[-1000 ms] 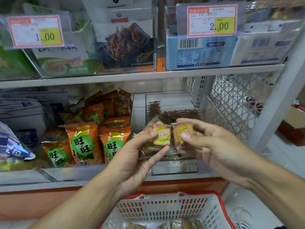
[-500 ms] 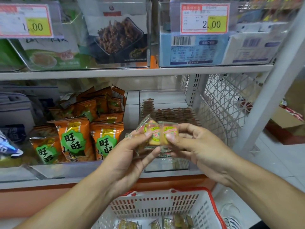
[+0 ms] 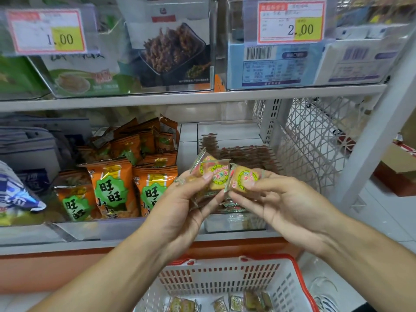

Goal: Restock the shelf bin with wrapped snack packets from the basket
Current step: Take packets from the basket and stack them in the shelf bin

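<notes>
Head view: left hand (image 3: 180, 212) pinched clear-wrapped yellow snack packets (image 3: 213, 176). Right hand (image 3: 283, 206) pinched another packet (image 3: 244, 180), probably squaring them for the clear plastic shelf bin (image 3: 234, 224).

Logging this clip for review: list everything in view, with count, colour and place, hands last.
wrapped snack packets: several, clear wrap over yellow cake, held in both hands before the bin
shelf bin: one, clear, lower shelf, brown packets at its back
basket: one, white with red rim, below; a few packets inside
orange snack bags: many, orange and green, bin to the left
price tags: two, red-edged with yellow, upper shelf
left hand: pinches packets
right hand: pinches one packet
</notes>
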The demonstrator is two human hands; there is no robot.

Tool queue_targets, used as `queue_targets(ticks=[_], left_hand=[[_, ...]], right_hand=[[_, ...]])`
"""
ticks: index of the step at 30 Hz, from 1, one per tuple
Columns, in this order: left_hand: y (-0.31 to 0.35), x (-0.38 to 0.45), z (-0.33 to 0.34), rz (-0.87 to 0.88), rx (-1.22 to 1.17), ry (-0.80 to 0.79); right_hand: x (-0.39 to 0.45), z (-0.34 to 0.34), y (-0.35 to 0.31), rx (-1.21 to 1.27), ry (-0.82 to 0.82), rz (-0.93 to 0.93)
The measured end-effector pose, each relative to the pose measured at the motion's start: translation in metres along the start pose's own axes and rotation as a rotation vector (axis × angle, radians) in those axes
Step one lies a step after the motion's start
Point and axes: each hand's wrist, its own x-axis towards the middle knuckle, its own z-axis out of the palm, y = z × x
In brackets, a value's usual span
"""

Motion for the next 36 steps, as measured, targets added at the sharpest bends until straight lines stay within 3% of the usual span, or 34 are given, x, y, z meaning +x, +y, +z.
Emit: queue_targets(ticks=[5, 13, 16, 24, 28, 32, 36], left_hand=[[-0.002, 0.000, 0.001, 0.058, 0.061, -0.048], [-0.004, -0.002, -0.003, 0.120, 0.193, -0.014], [0.000, -0.002, -0.006, 0.132, 0.231, 0.018], [0.007, 0.000, -0.006, 0.056, 0.086, 0.114], [0.004, -0.002, -0.006, 0.042, 0.112, 0.067], [-0.001, -0.003, -0.003, 0.039, 0.112, 0.004], [-0.006, -0.002, -0.005, 0.025, 0.091, 0.027]], right_hand=[[-0.004, 0.003, 0.019, -0.284, 0.022, 0.055], [-0.006, 0.008, 0.023, -0.175, 0.023, 0.129], [-0.006, 0.008, 0.018, -0.188, -0.046, 0.141], [-0.003, 0.000, -0.004, -0.239, -0.014, -0.090], [-0.004, 0.001, 0.000, -0.193, -0.082, 0.003], [-0.001, 0.004, 0.013, -0.047, 0.014, 0.040], [-0.001, 0.005, 0.021, -0.147, 0.021, 0.067]])
